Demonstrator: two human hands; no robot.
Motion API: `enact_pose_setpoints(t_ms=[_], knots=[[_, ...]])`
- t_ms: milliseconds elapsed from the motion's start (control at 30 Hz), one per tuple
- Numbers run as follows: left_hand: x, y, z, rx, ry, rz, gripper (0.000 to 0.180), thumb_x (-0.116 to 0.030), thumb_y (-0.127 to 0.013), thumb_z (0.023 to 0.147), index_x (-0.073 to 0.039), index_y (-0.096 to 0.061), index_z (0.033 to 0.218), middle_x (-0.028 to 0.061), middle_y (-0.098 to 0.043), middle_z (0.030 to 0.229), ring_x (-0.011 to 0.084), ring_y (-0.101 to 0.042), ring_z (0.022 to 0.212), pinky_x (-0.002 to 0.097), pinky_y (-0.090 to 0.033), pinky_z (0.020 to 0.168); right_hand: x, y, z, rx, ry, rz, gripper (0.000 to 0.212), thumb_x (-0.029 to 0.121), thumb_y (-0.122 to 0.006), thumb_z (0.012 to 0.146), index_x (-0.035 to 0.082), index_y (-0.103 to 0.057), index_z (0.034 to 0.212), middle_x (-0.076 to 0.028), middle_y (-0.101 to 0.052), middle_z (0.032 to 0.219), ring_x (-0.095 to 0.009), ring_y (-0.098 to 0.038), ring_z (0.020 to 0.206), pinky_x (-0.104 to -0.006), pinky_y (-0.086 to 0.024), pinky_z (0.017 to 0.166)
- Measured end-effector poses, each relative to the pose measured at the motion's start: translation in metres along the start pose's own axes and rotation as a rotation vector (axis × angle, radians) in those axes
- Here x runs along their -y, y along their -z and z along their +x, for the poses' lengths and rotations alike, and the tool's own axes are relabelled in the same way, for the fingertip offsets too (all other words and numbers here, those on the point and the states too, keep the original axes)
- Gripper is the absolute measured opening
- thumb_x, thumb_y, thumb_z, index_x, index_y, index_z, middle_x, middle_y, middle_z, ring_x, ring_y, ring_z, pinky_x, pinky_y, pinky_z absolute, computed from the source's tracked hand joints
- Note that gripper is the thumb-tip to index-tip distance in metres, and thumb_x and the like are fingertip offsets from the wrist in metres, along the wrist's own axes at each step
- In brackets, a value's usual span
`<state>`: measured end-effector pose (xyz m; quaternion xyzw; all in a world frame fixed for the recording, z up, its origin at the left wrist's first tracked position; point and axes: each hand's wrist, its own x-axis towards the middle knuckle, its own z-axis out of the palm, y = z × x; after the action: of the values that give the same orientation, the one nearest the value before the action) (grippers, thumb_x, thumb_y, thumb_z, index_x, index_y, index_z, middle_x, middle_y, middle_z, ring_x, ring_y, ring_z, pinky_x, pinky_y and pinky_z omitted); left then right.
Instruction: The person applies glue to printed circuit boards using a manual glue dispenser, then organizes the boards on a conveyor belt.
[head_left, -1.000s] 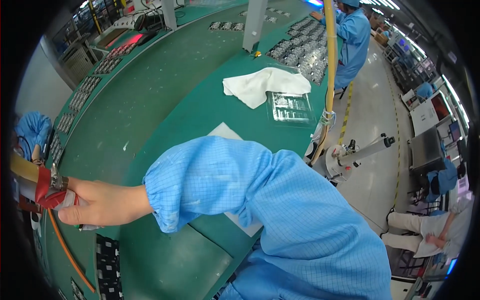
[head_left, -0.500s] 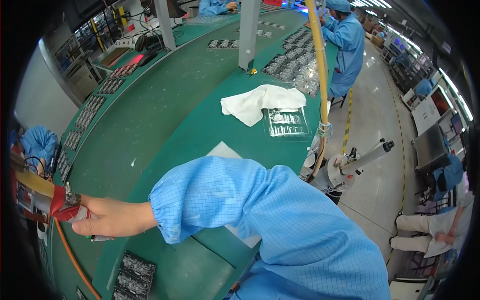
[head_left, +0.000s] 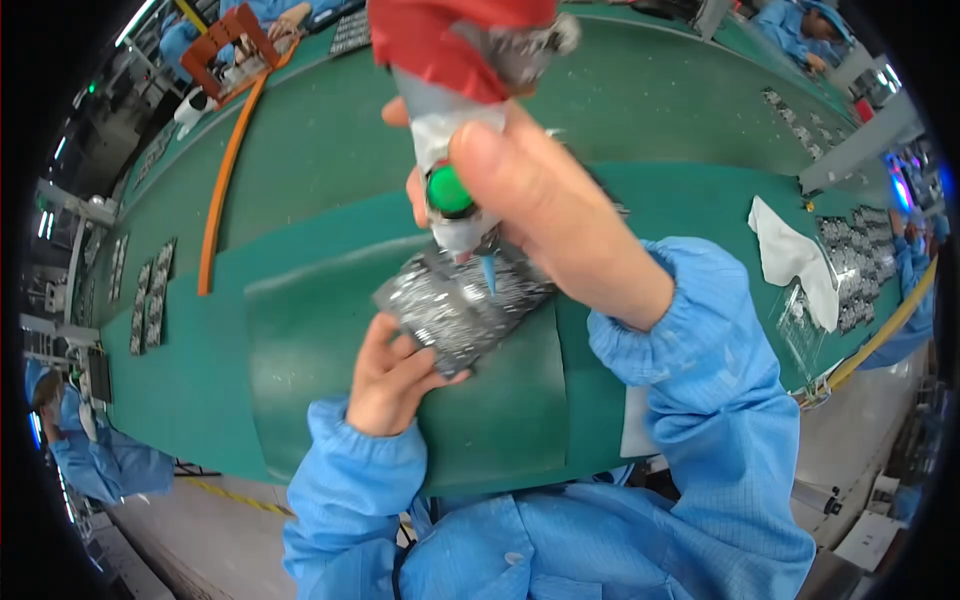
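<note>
My right hand [head_left: 560, 215] is wrapped around a hand tool with a grey barrel [head_left: 430, 92], red tape, a green button [head_left: 448, 190] and a thin blue tip [head_left: 489, 274]. The thumb lies beside the button. Below it, my left hand [head_left: 385, 382] grips the lower left edge of a dark circuit board panel [head_left: 440, 315], which is tilted and blurred by motion. The blue tip points down over the panel; whether it touches cannot be told. A dark green mat [head_left: 330, 400] lies beneath. The tool and right hand hide part of the panel.
A white cloth [head_left: 795, 255] lies over a clear tray [head_left: 800, 340] at the right, near more circuit boards [head_left: 858, 265]. An orange strip [head_left: 228, 190] crosses the belt at the left, with board panels [head_left: 152, 295] nearby. A yellow pole [head_left: 890, 325] stands at the right. Co-workers sit around the line.
The view has swung left. My right hand has brought the tool from the far left to above the mat. My left hand, unseen before, now grips a board panel under it.
</note>
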<state>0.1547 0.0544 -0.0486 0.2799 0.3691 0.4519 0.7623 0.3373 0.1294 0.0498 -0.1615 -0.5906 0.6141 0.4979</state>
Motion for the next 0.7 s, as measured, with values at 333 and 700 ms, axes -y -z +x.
enact_pose_setpoints(t_ms=[333, 700], knots=[[0.016, -0.027, 0.001, 0.09, -0.003, 0.169, 0.035, 0.013, -0.041, 0.076, -0.003, -0.033, 0.106, 0.0156, -0.052, 0.105, 0.0231, -0.056, 0.092, 0.0336, -0.05, 0.075, -0.006, 0.005, -0.007, -0.016, -0.037, 0.015, 0.05, 0.034, -0.048, 0.085, 0.004, -0.031, 0.122, 0.0, -0.046, 0.092, -0.004, -0.043, 0.073, -0.0186, -0.039, 0.06], [0.016, -0.031, -0.004, 0.123, -0.046, 0.23, 0.042, 0.015, -0.038, 0.076, 0.001, -0.031, 0.115, 0.0143, -0.052, 0.105, 0.0199, -0.056, 0.093, 0.0306, -0.047, 0.077, -0.009, -0.001, -0.013, -0.009, -0.045, 0.019, 0.05, 0.035, -0.046, 0.085, 0.004, -0.032, 0.122, 0.0, -0.047, 0.091, -0.005, -0.044, 0.074, -0.0188, -0.039, 0.061]])
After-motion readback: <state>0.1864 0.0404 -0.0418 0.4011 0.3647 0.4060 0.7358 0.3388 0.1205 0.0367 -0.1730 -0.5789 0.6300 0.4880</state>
